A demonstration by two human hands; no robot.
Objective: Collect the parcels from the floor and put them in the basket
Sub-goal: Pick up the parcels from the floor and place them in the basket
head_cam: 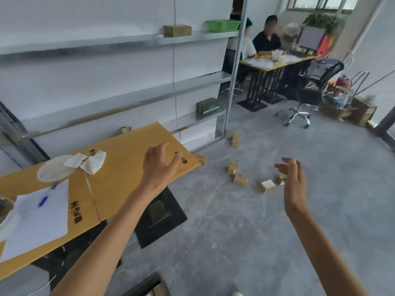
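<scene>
Low against the bottom edge, a dark container (149,288) showed only its rim, with something like cardboard inside. Whether that was the basket meant, I could not tell. Above it the person's two bare forearms reached forward. Their left hand (159,165) hung over the far end of the yellow table (128,178), fingers loosely curled and holding nothing. The right hand (294,182) was raised over the floor (235,231), just as slack and empty.

The parcels (240,179) lay on the grey concrete off the table's far right corner. Four small cardboard boxes sat in a loose cluster just left of the right hand, one more lay just beside the corner itself, and what looked like a stacked pair stood by the foot of the shelving upright. A green basket (222,25) sat at the right end of the top shelf, well apart from them.

They looked light and stiff, I judged, small enough for one hand to pinch across two opposite faces, and unlikely to be hurt by handling. One parcel carried a white label (267,183), too small to read. Black characters (77,212) were printed on the tabletop near its front edge, and I could not make them out.
</scene>
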